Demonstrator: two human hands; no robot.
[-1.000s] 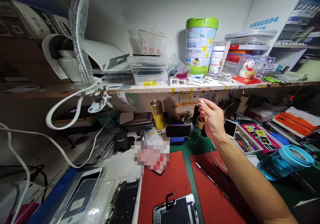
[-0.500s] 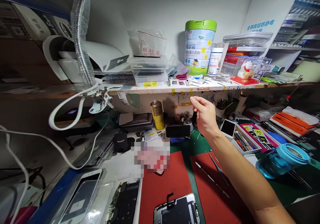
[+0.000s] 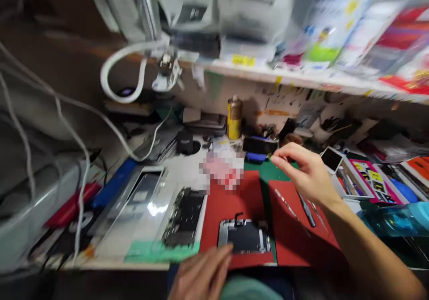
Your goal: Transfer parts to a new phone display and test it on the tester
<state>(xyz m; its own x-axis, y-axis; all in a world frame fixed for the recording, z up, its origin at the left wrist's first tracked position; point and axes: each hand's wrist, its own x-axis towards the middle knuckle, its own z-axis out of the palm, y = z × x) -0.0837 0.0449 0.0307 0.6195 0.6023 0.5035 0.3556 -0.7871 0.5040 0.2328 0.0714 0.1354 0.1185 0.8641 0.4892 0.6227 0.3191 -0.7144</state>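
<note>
Above the left hand — phone screen; right hand pinched, apart from it.

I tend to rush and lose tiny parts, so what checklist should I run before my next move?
- Phone panel lying on left red mat: ok.
- Grey tool laid on right red mat: ok.
- Blue bottle well apart from panel: ok.
- Left hand clear of panel: not ok, fingertips at its corner.
- Tiny part in right hand's pinch: cannot tell.
</note>
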